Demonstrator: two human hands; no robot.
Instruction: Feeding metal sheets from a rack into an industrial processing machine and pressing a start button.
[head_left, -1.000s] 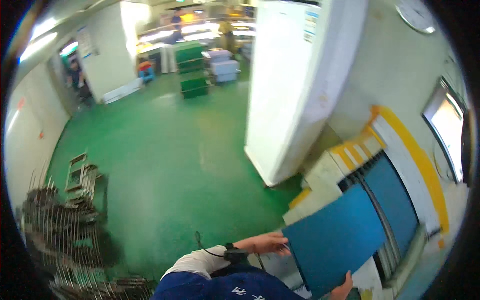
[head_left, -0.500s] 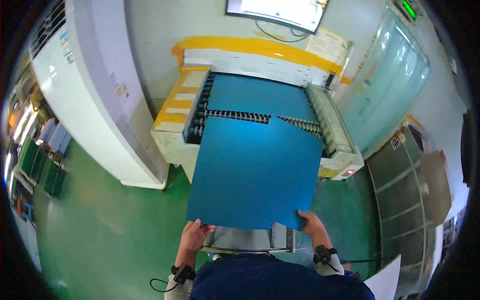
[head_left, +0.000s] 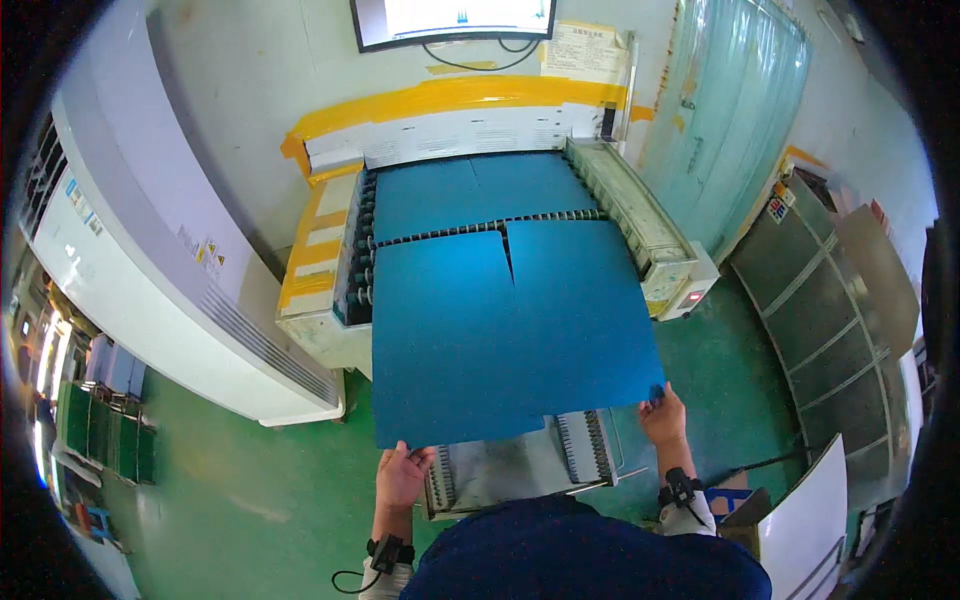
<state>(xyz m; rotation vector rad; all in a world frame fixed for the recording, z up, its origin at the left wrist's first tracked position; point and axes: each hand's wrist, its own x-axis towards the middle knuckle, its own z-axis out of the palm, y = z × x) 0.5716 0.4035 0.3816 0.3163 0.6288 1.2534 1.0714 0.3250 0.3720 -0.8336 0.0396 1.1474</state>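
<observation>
Two thin blue sheets (head_left: 440, 330) (head_left: 580, 310) lie side by side, overlapping toward me, with a narrow wedge-shaped gap between their far ends. My left hand (head_left: 402, 475) pinches the near left corner of the left sheet, and my right hand (head_left: 662, 415) grips the near right corner of the right one. Their far edges rest at the rollers (head_left: 490, 228) of a roller conveyor machine. Beyond that roller row, more blue sheet (head_left: 480, 190) lies flat on the conveyor bed.
A tall white air-conditioning unit (head_left: 160, 260) stands left of the machine. Below the sheets is a metal rack with toothed sides (head_left: 585, 448). On the right, metal panels (head_left: 790, 270) lean near the wall. A screen (head_left: 455, 22) hangs above, and a white board (head_left: 805, 520) stands at lower right.
The far edges of the two held sheets have come nearly into line along the roller row, leaving a narrower overlap. My right hand has moved right and a little forward. The view has shifted.
</observation>
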